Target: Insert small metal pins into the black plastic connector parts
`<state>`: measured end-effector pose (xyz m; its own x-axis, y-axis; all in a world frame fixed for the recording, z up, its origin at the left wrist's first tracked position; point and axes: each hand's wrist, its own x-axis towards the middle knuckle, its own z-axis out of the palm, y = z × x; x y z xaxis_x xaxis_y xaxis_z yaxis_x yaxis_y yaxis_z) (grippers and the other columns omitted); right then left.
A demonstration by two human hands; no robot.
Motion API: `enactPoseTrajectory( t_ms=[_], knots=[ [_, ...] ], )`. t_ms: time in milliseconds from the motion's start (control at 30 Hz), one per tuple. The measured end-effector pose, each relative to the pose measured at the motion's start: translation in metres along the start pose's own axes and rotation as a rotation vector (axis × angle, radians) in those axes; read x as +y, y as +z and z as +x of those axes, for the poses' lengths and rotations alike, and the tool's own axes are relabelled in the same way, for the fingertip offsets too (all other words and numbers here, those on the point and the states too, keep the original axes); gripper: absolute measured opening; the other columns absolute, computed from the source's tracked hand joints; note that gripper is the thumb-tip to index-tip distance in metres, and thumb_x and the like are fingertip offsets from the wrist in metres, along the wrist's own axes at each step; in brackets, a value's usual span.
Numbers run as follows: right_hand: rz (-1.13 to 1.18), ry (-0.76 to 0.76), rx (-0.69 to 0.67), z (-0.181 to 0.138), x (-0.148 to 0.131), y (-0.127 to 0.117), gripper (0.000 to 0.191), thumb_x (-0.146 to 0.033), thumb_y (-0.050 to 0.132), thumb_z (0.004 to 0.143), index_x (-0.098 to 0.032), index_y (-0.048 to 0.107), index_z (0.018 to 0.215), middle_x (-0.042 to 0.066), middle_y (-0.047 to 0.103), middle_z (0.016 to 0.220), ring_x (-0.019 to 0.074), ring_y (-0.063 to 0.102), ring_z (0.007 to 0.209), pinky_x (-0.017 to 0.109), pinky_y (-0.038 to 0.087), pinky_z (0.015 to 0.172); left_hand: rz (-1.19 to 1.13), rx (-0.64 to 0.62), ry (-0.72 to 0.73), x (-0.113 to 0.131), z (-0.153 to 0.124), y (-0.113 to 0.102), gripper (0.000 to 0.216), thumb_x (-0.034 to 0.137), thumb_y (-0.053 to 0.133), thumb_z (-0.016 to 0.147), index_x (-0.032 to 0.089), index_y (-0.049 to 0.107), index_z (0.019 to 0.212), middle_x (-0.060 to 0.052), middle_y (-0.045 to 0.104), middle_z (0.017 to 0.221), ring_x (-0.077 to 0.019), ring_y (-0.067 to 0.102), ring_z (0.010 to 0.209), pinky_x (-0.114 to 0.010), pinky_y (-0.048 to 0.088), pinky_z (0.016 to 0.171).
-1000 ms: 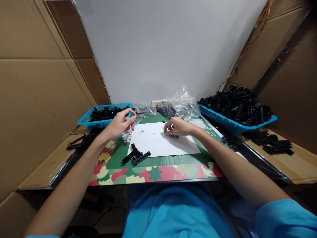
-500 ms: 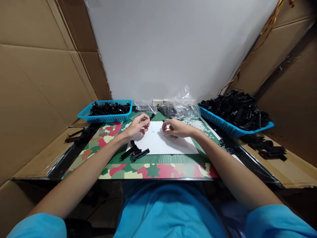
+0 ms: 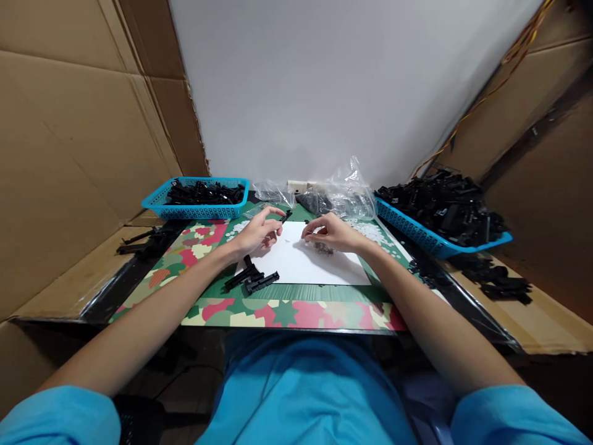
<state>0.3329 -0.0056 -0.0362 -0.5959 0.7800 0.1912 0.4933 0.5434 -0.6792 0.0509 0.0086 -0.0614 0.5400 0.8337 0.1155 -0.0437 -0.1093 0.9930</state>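
Observation:
My left hand (image 3: 259, 232) hovers over the left edge of a white paper sheet (image 3: 306, 264), its fingers pinched on a small black plastic part (image 3: 285, 216). My right hand (image 3: 328, 233) rests on the sheet's far side with its fingertips pinched together over a little heap of tiny dark pieces (image 3: 322, 248); what they hold is too small to name. A few longer black parts (image 3: 252, 280) lie at the sheet's near left corner.
A blue basket (image 3: 197, 210) of black parts stands at the far left, and a fuller blue basket (image 3: 433, 238) at the right. Clear plastic bags (image 3: 340, 194) lie against the back wall. Loose black parts (image 3: 498, 281) sit on the cardboard at right and black parts (image 3: 139, 244) at left. Cardboard walls close both sides.
My left hand came away from the left basket to the paper sheet with a black part in it. My right hand stayed by the tiny pieces. The camera tilted slightly.

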Motion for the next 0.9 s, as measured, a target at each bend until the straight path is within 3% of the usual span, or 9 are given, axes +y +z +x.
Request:
enactPoseTrajectory(
  t_ms=[267,533,900],
  knots=[
    [0.029,0.053,0.031,-0.001,0.003,0.001,0.024,-0.038,0.066,0.098,-0.017,0.074,0.092,0.006,0.073,0.084,0.015,0.058,0.072,0.032,0.043,0.068,0.023,0.007,-0.034,-0.004,0.001,0.005,0.036,0.032,0.067,0.099,0.026,0.052,0.131,0.001,0.062,0.085,-0.0081,0.047,0.049,-0.023,0.029,0.043],
    [0.041,0.064,0.048,-0.005,-0.003,-0.002,0.026,-0.044,0.068,0.099,-0.019,0.074,0.096,0.004,0.069,0.087,0.0137,0.054,0.07,0.032,0.041,0.066,0.03,0.011,-0.053,0.001,-0.001,0.007,0.039,0.03,0.065,0.1,0.026,0.05,0.136,-0.001,0.063,0.084,-0.0087,0.049,0.05,-0.025,0.029,0.045],
    [0.073,0.152,0.013,-0.008,-0.007,-0.002,0.027,-0.044,0.067,0.099,-0.018,0.074,0.1,0.008,0.077,0.082,0.0154,0.058,0.065,0.033,0.041,0.061,0.076,0.005,-0.063,0.005,-0.002,0.006,0.036,0.033,0.065,0.102,0.025,0.054,0.135,-0.003,0.066,0.087,-0.0097,0.051,0.053,-0.024,0.031,0.047]
  ],
)
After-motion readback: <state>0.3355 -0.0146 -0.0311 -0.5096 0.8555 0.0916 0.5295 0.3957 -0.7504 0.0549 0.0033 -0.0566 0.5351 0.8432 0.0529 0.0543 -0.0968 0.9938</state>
